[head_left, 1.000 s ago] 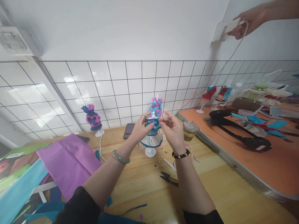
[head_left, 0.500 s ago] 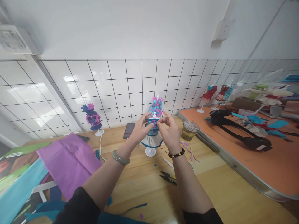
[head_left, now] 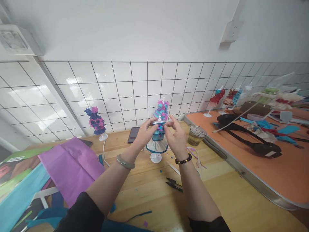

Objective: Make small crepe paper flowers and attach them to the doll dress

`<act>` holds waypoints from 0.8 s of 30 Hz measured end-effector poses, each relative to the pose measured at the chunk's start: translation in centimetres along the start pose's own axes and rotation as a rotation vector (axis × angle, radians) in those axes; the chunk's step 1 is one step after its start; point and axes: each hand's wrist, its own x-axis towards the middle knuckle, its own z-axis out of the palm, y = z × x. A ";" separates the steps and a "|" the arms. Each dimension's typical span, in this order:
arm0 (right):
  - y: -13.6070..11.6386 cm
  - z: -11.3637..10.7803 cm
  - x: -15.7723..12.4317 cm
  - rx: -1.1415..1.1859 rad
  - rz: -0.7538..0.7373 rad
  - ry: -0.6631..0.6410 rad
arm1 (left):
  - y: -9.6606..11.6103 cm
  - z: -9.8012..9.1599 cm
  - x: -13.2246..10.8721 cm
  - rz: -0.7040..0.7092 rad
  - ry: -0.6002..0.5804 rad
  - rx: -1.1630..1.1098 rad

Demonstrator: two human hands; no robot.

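The left hand is curled narrow at the left side of a small mannequin, thumb on the near side; the right hand bends its thumb and fingers close together at the right, by a pink-and-blue flower on the chest. I cannot tell how firmly either fingertip set grips. The mannequin stands upright on the bench, on a round white base. It looks light and easily tipped, so steadying it by the stiff shoulders seems best. The pale skirt looks soft and likely to crease; the flower looks delicate, best pinched lightly at its edge. A second mannequin stands just beyond, a phone left, a cup right, scissors nearer.
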 end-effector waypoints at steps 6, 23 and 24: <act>-0.1 -0.2 -0.1 -0.050 -0.016 -0.015 | 0.5 -0.2 0.0 -0.026 0.002 -0.031; -0.4 -0.2 -0.1 0.034 0.030 -0.019 | 0.4 0.2 -0.1 0.031 0.028 0.009; -0.2 -0.2 0.0 0.102 0.059 -0.020 | 0.5 0.3 -0.1 0.028 0.033 -0.006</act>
